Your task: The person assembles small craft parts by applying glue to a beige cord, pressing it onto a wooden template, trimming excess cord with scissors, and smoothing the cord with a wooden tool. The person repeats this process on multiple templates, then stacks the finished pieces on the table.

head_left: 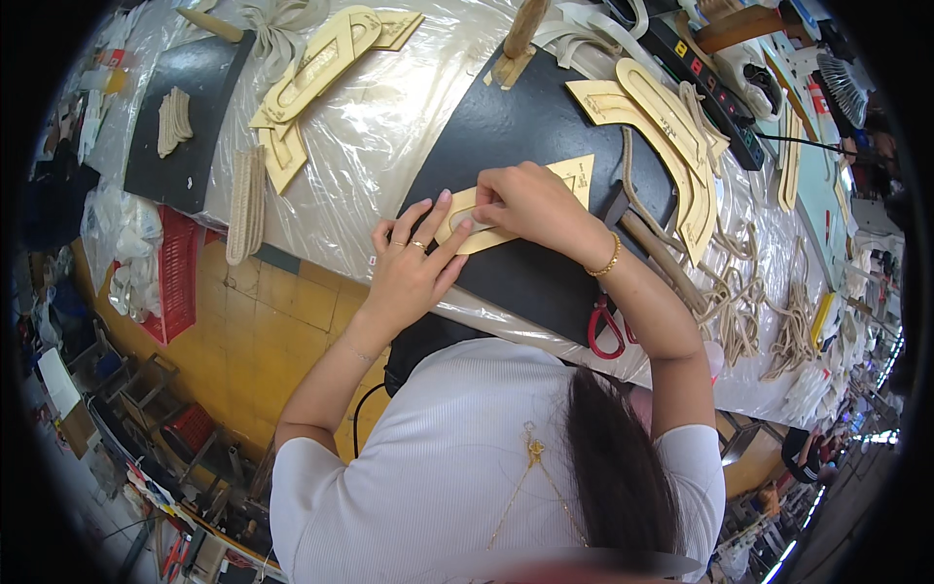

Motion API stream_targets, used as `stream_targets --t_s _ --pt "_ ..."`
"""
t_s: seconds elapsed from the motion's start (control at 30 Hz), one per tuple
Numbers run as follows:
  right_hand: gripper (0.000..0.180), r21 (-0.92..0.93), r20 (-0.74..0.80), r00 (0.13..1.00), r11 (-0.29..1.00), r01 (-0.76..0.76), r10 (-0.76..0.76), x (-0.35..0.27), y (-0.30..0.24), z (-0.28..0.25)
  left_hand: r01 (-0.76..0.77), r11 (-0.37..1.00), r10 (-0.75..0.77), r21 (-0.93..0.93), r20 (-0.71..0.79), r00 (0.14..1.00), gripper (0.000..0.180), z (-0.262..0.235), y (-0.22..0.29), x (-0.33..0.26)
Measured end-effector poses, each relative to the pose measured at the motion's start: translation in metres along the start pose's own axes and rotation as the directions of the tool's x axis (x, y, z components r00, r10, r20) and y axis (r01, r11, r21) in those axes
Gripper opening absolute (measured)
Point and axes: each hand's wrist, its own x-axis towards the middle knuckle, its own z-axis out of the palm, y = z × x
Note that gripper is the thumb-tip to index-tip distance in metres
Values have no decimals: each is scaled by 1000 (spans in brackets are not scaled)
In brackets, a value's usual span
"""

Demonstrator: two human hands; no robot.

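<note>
A pale yellow flat template point(574, 175) with a long slot lies on the black mat point(467, 127) in front of me. My left hand point(413, 258) has its fingers spread, with the fingertips on the template's left end. Over its middle is my right hand point(535, 202), fingers curled and pinched down at the slot. What they pinch is hidden by the hand; a small whitish patch shows in the slot beside them. A hammer point(662, 261) lies right of the template, and red-handled scissors point(605, 331) rest near the table edge below my right forearm.
More yellow templates lie at the upper left point(326, 63) and right point(662, 127). Coiled beige cords point(735, 302) cover the right side. A braided beige strip point(246, 204) overhangs the left edge, near a red crate point(177, 277). A wooden post point(525, 29) stands behind the mat.
</note>
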Motion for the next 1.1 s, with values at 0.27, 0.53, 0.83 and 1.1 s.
stream_targets --t_s 0.27,0.53,0.83,1.1 --pt "22 -19 2 999 999 -50 50 -7 -8 -12 -20 999 19 44 23 1000 47 -4 2 4" --pt "24 52 -193 940 960 -276 281 -46 16 -50 -40 995 34 87 78 996 47 -10 4 9" --pt "20 59 -358 890 958 -281 283 -51 32 -29 -59 993 47 101 112 993 46 -14 4 12" --pt "20 66 -421 868 963 -262 265 -53 32 -21 -62 993 50 98 125 991 46 -17 5 13"
